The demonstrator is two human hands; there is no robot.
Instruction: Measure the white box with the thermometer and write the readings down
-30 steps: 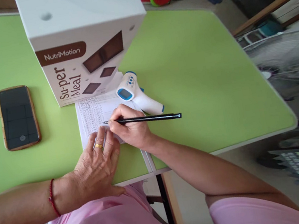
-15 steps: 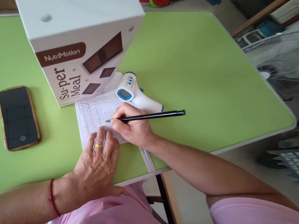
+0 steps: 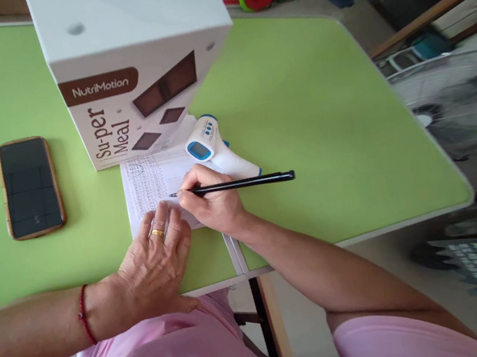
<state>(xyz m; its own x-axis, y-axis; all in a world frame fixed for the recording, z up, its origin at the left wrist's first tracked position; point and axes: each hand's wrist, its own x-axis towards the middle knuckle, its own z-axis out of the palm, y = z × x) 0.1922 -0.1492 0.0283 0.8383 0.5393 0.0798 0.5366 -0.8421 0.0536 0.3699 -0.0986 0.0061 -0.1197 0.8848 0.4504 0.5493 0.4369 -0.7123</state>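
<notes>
Soft, moderately bright light spreads across the green table [image 3: 326, 127], with a gentle sheen and little harsh glare. The top of the white box [image 3: 133, 13] is among the palest surfaces; its printed front is slightly darker. The phone [image 3: 30, 186] mirrors a faint grid on its dark screen, with a weak shadow along its right side. The 2 hands, left hand [image 3: 154, 259] and right hand [image 3: 212, 200], look reasonably sharp, as does the black pen [image 3: 257, 181]. Handwriting on the paper [image 3: 152, 184] is too fine to read. Wide-angle stretching smears the fan [image 3: 458, 99] and softens the dimmer right edge.
</notes>
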